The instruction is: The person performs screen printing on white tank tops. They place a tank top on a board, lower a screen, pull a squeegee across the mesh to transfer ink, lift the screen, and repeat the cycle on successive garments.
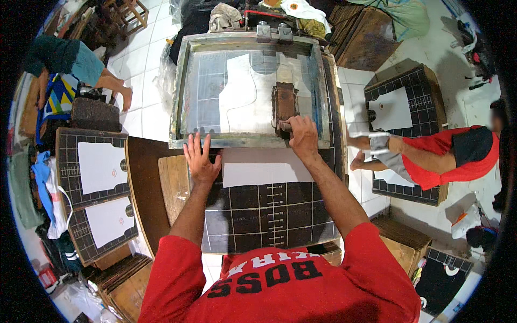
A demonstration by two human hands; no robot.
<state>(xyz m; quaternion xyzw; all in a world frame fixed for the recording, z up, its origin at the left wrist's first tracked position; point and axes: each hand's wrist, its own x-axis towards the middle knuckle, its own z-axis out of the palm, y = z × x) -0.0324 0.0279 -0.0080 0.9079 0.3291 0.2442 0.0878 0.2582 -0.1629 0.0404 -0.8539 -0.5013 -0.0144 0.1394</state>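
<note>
On the near rail of the screen-printing frame [253, 141], the left hand [201, 159] lay flat with its fingers [195, 141] spread wide, tips touching the frame's edge and the palm resting over the gridded black board [258, 215] below. At the same rail, further right, the right hand [302, 137] was closed around the near end of the brown squeegee [284, 103], which stood on the mesh and ran away from the person toward the frame's hinges [273, 31]. Through the mesh a white sheet showed dimly, lying left of the squeegee. Just under the frame's near edge a strip of white paper [266, 173] lay across the gridded board, between the two forearms. Left of the board a brown wooden panel [145, 183] curved beside it, and beyond that stood two more gridded boards bearing white cut pieces [102, 167]. To the right another person in a red shirt [447, 156] sat on the tiled floor beside a gridded board with a white piece [393, 107]. At the upper left a further person's legs [116, 86] showed.
</note>
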